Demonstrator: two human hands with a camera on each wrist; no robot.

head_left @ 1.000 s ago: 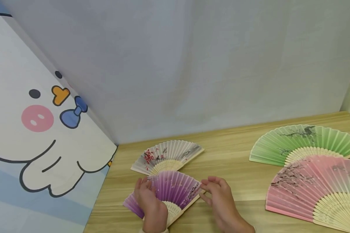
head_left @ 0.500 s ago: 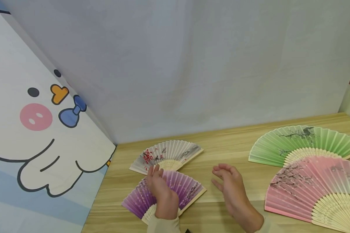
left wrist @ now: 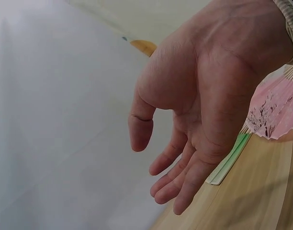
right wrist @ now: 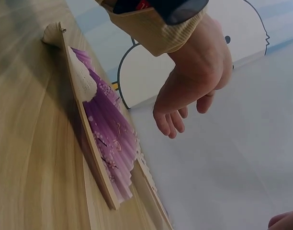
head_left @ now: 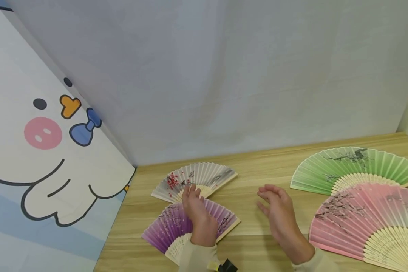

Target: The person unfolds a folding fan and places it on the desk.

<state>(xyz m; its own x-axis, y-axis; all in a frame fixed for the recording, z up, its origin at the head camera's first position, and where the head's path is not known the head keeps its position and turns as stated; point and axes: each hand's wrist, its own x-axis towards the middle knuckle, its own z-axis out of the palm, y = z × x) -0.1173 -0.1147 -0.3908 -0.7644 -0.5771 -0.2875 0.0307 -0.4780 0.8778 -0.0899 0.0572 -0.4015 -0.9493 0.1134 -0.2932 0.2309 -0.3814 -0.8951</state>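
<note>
My left hand [head_left: 201,217] is held above the purple fan [head_left: 168,226], fingers loosely extended, holding nothing. In the head view it hides part of that fan, and its fingertips overlap the lower edge of the white-grey fan [head_left: 204,177] behind. The right wrist view shows the same left hand [right wrist: 197,79] in the air, apart from the spread purple fan [right wrist: 108,127]. To the right, my right hand [head_left: 282,221] hovers over the wood with slightly bent fingers and nothing in them. Up close in the left wrist view is the right hand [left wrist: 199,105], also free of any object.
An open green fan [head_left: 391,166] lies at the right, partly covered by an open pink fan [head_left: 343,219] in front of it. The wooden tabletop [head_left: 258,170] meets a pale cloth backdrop [head_left: 258,83]. A cartoon-printed panel [head_left: 10,158] stands on the left.
Both hands have moved right and farther from me. The right hand has left the purple fan's right edge, and the left hand has shifted across that fan. All the fans stay in place.
</note>
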